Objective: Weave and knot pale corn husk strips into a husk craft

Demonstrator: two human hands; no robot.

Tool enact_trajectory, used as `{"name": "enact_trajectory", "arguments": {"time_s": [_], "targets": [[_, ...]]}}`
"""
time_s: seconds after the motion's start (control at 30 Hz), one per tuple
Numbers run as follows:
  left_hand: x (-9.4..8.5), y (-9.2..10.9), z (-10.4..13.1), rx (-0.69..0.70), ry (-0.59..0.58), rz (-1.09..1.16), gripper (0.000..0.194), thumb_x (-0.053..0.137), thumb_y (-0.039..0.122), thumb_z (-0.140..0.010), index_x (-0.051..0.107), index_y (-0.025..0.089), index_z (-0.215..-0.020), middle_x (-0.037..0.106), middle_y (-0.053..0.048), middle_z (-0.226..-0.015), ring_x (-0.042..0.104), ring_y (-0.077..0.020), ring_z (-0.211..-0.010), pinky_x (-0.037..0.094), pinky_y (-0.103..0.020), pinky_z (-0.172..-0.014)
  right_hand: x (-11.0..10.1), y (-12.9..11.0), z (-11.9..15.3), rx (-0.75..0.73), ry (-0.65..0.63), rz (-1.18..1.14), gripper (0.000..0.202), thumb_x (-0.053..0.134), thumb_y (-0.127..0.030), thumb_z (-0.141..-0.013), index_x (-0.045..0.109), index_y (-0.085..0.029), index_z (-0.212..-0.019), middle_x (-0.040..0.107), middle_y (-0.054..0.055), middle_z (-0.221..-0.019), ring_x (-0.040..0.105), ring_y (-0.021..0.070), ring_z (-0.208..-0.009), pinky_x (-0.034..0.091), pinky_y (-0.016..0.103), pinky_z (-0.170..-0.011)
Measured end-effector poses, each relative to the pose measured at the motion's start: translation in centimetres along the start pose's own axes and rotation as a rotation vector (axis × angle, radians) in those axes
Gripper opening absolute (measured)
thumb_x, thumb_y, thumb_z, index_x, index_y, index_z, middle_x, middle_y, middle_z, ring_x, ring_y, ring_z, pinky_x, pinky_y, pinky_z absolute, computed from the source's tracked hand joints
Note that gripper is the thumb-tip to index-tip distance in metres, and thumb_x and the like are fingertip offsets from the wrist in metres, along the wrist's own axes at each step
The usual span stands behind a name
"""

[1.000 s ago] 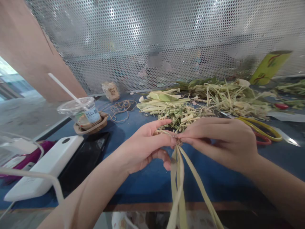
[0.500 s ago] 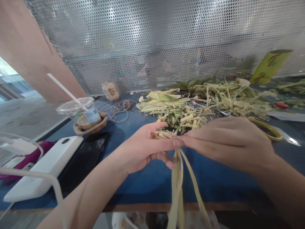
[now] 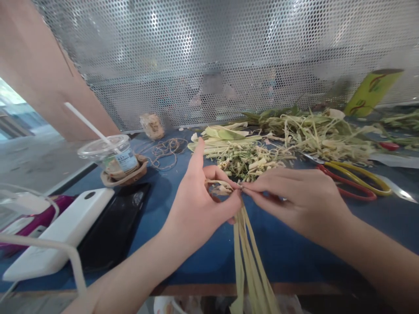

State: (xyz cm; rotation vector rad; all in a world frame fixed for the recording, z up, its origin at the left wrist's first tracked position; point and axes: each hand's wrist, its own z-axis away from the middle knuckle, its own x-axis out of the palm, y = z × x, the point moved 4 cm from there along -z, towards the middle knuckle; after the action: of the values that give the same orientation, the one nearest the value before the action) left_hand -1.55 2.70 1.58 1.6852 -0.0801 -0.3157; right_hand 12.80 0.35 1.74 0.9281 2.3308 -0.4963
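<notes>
Long pale green corn husk strips (image 3: 248, 253) hang from between my hands, past the table's front edge. My left hand (image 3: 204, 200) pinches their gathered upper end between thumb and fingers, its index finger pointing up. Inside its curl shows a short bunched husk end (image 3: 221, 187). My right hand (image 3: 294, 196) meets it from the right, thumb and fingertips pinched at the same spot; fingers cover the exact join. Just behind lies a heap of chopped husk bits (image 3: 245, 159). Scissors (image 3: 353, 179) with one red and one yellow handle loop lie beyond my right hand.
Whole husks (image 3: 225, 133) and a shredded husk pile (image 3: 321, 135) lie at the back, before a perforated metal screen (image 3: 196, 52). Left are a lidded cup (image 3: 121, 159) with straw, tangled twine (image 3: 168, 152), a white power bank (image 3: 62, 235) and a black phone (image 3: 114, 226). A blade (image 3: 399, 189) lies right.
My left hand has turned upright, its index finger now raised. My right hand has lowered slightly and closed to a fingertip pinch, uncovering the scissors. The hanging strips have spread.
</notes>
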Motion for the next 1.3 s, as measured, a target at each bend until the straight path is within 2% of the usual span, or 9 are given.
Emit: {"name": "enact_trajectory", "arguments": {"time_s": [0.17, 0.33, 0.43, 0.57, 0.8, 0.93, 1.07, 1.17, 1.3], "targets": [[0.0, -0.2, 0.0, 0.024, -0.012, -0.026, 0.101, 0.059, 0.005, -0.063, -0.005, 0.03, -0.137, 0.058, 0.006, -0.068, 0.059, -0.0106, -0.046, 0.053, -0.023, -0.044, -0.2, 0.4, -0.2, 0.117, 0.009, -0.127, 0.01, 0.061, -0.018, -0.073, 0.069, -0.021, -0.078, 0.069, -0.002, -0.071, 0.063, 0.0091, -0.063, 0.046, 0.016, -0.056], [0.1, -0.1, 0.0, 0.018, -0.023, -0.04, 0.103, 0.058, 0.004, -0.063, -0.01, 0.03, -0.136, 0.059, 0.006, -0.068, 0.059, -0.0112, -0.048, 0.054, -0.025, -0.046, -0.1, 0.6, -0.3, 0.106, -0.044, -0.181, 0.013, 0.059, -0.016, -0.074, 0.069, -0.021, -0.081, 0.07, -0.003, -0.074, 0.064, 0.0089, -0.066, 0.047, 0.016, -0.061], [0.2, -0.1, -0.1, 0.01, -0.037, -0.059, 0.103, 0.06, 0.007, -0.064, -0.01, 0.029, -0.137, 0.06, 0.006, -0.069, 0.059, -0.0117, -0.047, 0.055, -0.027, -0.048, 0.0, 0.6, -0.2, 0.103, -0.034, -0.136, 0.01, 0.062, -0.015, -0.071, 0.068, -0.021, -0.075, 0.068, -0.004, -0.068, 0.061, 0.0078, -0.061, 0.045, 0.017, -0.056], [0.0, -0.3, -0.2, 0.09, -0.022, -0.1, 0.099, 0.064, 0.013, -0.065, -0.001, 0.032, -0.137, 0.063, 0.004, -0.073, 0.061, -0.0125, -0.053, 0.054, -0.025, -0.049, -0.1, 0.3, -0.1, 0.099, -0.001, -0.009, 0.007, 0.062, -0.014, -0.068, 0.065, -0.019, -0.066, 0.063, -0.005, -0.06, 0.055, 0.0069, -0.05, 0.039, 0.018, -0.049], [-0.4, 0.0, 0.1, 0.145, 0.044, -0.102, 0.094, 0.067, 0.015, -0.061, 0.014, 0.03, -0.137, 0.065, 0.002, -0.073, 0.061, -0.0131, -0.057, 0.05, -0.019, -0.048, 0.1, 0.0, 0.1, 0.126, -0.049, 0.137, 0.011, 0.055, -0.016, -0.07, 0.06, -0.019, -0.06, 0.055, -0.005, -0.053, 0.047, 0.0065, -0.043, 0.033, 0.02, -0.044], [-0.1, 0.5, 0.3, 0.068, 0.02, -0.013, 0.086, 0.067, 0.02, -0.064, 0.02, 0.029, -0.135, 0.063, 0.002, -0.07, 0.061, -0.0136, -0.057, 0.051, -0.02, -0.047, -0.2, -0.4, 0.1, 0.052, 0.032, 0.236, 0.014, 0.055, -0.018, -0.073, 0.057, -0.018, -0.059, 0.054, -0.004, -0.051, 0.047, 0.0071, -0.04, 0.031, 0.021, -0.04], [0.0, 0.6, 0.0, -0.084, -0.064, 0.341, 0.056, 0.051, 0.038, -0.077, 0.037, 0.016, -0.126, 0.061, -0.002, -0.065, 0.062, -0.0195, -0.066, 0.055, -0.029, -0.047, -1.0, -1.4, 0.0, -0.121, 0.173, 0.288, 0.015, 0.058, -0.017, -0.075, 0.057, -0.017, -0.059, 0.06, -0.003, -0.053, 0.052, 0.0077, -0.042, 0.035, 0.023, -0.041], [0.0, 0.2, -0.3, -0.179, -0.108, 0.461, 0.044, 0.05, 0.033, -0.079, 0.044, 0.013, -0.118, 0.062, -0.004, -0.065, 0.063, -0.0196, -0.065, 0.055, -0.031, -0.046, -1.7, -1.7, 0.3, -0.207, 0.211, 0.243, 0.003, 0.061, -0.015, -0.075, 0.059, -0.015, -0.072, 0.066, -0.001, -0.063, 0.059, 0.0086, -0.052, 0.042, 0.023, -0.048], [0.0, 0.2, -0.2, -0.068, -0.098, 0.395, 0.074, 0.069, 0.016, -0.064, 0.032, 0.021, -0.127, 0.066, -0.001, -0.074, 0.064, -0.0176, -0.065, 0.056, -0.026, -0.047, -2.2, -1.6, 1.1, -0.255, 0.149, 0.2, 0.008, 0.055, -0.015, -0.079, 0.06, -0.015, -0.085, 0.069, 0.004, -0.08, 0.062, 0.0124, -0.062, 0.047, 0.027, -0.055]]}}
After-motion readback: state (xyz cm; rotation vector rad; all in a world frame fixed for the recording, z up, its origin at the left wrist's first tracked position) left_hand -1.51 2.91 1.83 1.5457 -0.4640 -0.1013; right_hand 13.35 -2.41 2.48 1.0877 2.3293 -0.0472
